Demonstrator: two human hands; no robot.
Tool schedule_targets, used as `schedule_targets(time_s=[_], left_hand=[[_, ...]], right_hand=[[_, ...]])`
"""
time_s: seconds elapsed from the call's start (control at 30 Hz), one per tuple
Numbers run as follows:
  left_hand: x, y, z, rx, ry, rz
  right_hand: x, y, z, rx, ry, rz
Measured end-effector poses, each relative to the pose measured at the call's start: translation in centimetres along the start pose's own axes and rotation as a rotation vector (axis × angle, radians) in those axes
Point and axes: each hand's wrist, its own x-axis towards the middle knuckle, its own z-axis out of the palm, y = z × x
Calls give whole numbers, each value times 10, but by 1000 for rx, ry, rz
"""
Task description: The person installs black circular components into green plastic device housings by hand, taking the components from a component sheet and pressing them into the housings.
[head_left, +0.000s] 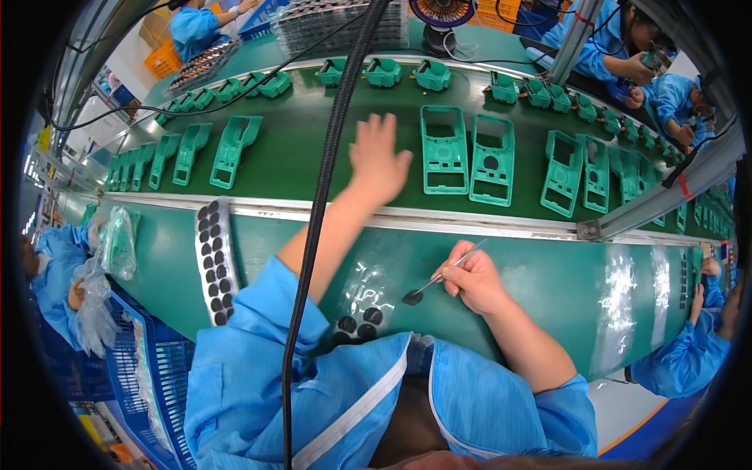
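Observation:
My left hand is stretched out over the dark green conveyor belt, open, its fingers spread and nothing in them. Just right of it lie two green plastic housings, side by side, with rectangular windows and small cut-outs. Low over the work table, my right hand is closed round a pair of metal tweezers. At their tip is a black round pad. A clear backing sheet with several black discs lies in front of me, partly hidden by my clothing.
Several small green parts line the belt's far side. Another strip of black discs lies on the left of the table. A metal post stands at right, and a black cable hangs across the view. Co-workers sit on both sides.

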Motion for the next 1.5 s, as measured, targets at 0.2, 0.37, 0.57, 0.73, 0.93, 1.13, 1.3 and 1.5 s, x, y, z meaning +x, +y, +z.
schedule_targets(time_s=[0.2, 0.37, 0.57, 0.73, 0.93, 1.13, 1.3, 1.5], left_hand=[[-7, -223, -105, 599, 376, -223], [-46, -315, -152, -17, 152, -777], [-17, -219, -127, -1, -50, -647], [-27, -174, -105, -876, -172, -724], [-133, -33, -99, -1165, -506, -600], [-191, 6, -110, -823, -530, -321], [-157, 8, -127, -399, -277, -137], [-165, 11, -101, -568, -473, -68]], right_hand=[[1, -2, 6, 8, 49, 13], [6, 2, 6, -39, 16, -22], [14, 6, 5, 16, 38, -67], [13, 2, 10, 45, 40, -39], [-1, -5, 6, 205, 31, -61], [-5, -22, 13, 68, 40, -170], [-1, -32, 33, -252, 147, -200], [-3, -39, 48, -394, 201, -124]])
